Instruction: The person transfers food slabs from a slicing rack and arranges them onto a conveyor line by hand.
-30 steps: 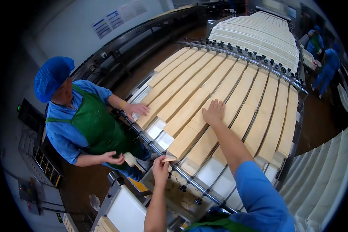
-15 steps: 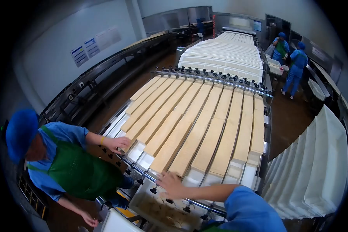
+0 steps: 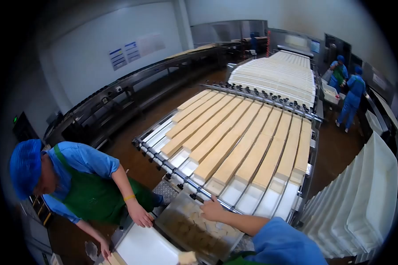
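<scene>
My right hand (image 3: 213,209) is over the front metal rail (image 3: 194,184) of the conveyor. Its index finger is stretched out at the rail and the other fingers are partly curled; nothing shows in it. Beyond the rail, long pale-beige block strips (image 3: 234,137) lie side by side in lanes on the white belt (image 3: 234,194). Under my hand is a clear bin (image 3: 168,221) with beige scraps and murky contents. A short beige block (image 3: 187,257) shows at the bottom, beside a white board (image 3: 148,247). My left hand is not in view.
At the left a co-worker (image 3: 93,190) in a green apron has a hand at the white board, the other near a beige block (image 3: 115,259). Stacked white trays (image 3: 353,198) stand at the right. White moulds (image 3: 274,79) cover the far line; two people (image 3: 351,97) stand beyond.
The view has turned left, showing more of the bin. My right hand has drawn back from the strips to the rail. The co-worker's hand has left the belt for the white board.
</scene>
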The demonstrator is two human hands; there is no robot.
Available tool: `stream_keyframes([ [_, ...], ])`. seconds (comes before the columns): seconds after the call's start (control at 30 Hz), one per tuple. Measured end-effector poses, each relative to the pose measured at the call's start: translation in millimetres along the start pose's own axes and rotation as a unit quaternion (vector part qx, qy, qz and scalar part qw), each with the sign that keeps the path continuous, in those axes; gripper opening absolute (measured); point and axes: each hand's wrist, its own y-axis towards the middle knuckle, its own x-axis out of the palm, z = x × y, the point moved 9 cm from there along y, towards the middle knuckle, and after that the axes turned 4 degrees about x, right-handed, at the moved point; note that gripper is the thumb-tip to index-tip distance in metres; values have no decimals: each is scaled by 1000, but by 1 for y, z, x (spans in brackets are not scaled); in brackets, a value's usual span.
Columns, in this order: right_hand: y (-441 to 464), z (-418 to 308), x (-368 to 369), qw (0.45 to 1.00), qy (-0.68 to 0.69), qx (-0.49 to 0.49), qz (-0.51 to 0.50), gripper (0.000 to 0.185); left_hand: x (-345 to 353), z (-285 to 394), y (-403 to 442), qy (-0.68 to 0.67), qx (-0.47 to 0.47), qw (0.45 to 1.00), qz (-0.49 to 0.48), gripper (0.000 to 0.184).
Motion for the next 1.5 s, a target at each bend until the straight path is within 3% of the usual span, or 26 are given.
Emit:
stream_keyframes([
  [0.07, 2, 2, 1, 998, -16, 41, -43, 31, 14, -34, 26, -100, 87, 990, 38, 60],
  [0.1, 2, -1, 1, 998, -19, 28, -46, 31, 8, 44, -19, -179, 49, 983, -5, 60],
  [0.17, 3, 4, 3, 998, 12, 46, -28, 33, -3, 86, -37, -128, 38, 990, -41, 59],
  [0.23, 7, 6, 10, 998, -11, 42, -50, 34, 15, 42, -21, -165, 43, 982, -80, 73],
  [0.27, 8, 6, 7, 998, -13, 53, -35, 33, 6, 11, -13, -126, 113, 984, 59, 44],
  [0.37, 12, 21, 9, 993, 70, 86, -29, 29, -9, 19, -36, -131, 128, 977, 114, 39],
  [0.4, 17, 35, 20, 996, 39, 74, 42, 24, -24, 35, -50, -105, 120, 978, 136, 37],
  [0.47, 22, 34, 19, 997, 6, 69, -18, 22, -37, 25, -59, -138, 107, 970, 171, 33],
  [0.5, 22, 48, 26, 997, 44, 60, 28, 23, -48, 25, -66, -147, 110, 964, 193, 31],
  [0.57, 24, 44, 19, 997, 16, 76, -13, 21, -65, 14, -78, -161, 100, 954, 234, 27],
  [0.63, 24, 40, 11, 998, -1, 66, 11, 21, -85, 1, -91, -180, 101, 937, 281, 24],
  [0.73, 28, 40, 11, 998, -20, 56, -20, 22, -117, -30, -120, -168, 101, 883, 427, 21],
  [0.8, 29, 46, 12, 997, -30, 76, -9, 22, -147, -48, -156, -137, 121, 797, 576, 18],
  [0.83, 30, 46, 14, 997, -35, 68, -13, 22, -158, -72, -163, -118, 69, 802, 582, 21],
  [0.93, 31, 56, 20, 991, -46, 121, -36, 25, -184, -140, -199, -22, -118, 742, 660, 51],
  [0.97, 32, 51, 28, 991, -49, 119, -36, 25, -187, -157, -203, -25, -120, 741, 660, 51],
  [1.03, 11, 15, -6, 964, -102, 90, 229, 29, -191, -195, -201, 40, -265, 766, 585, 70],
  [1.07, 3, -30, -20, 977, -50, 46, 204, 31, -194, -203, -200, 17, -277, 774, 569, 79],
  [1.13, -9, -96, -22, 962, 85, -104, 239, 24, -202, -209, -192, -18, -259, 791, 554, 79],
  [1.2, -29, -184, -28, 945, 113, -192, 237, 21, -207, -209, -182, -43, -237, 805, 542, 81],
  [1.33, -56, -339, -15, 922, 186, -323, 108, 32, -216, -206, -169, -25, -218, 838, 500, 81],
  [1.4, -50, -388, 30, 912, 227, -337, 47, 39, -220, -202, -167, -20, -216, 844, 490, 82],
  [1.5, -22, -456, 104, 926, 171, -336, -31, 54, -221, -204, -165, -10, -216, 858, 465, 86],
])
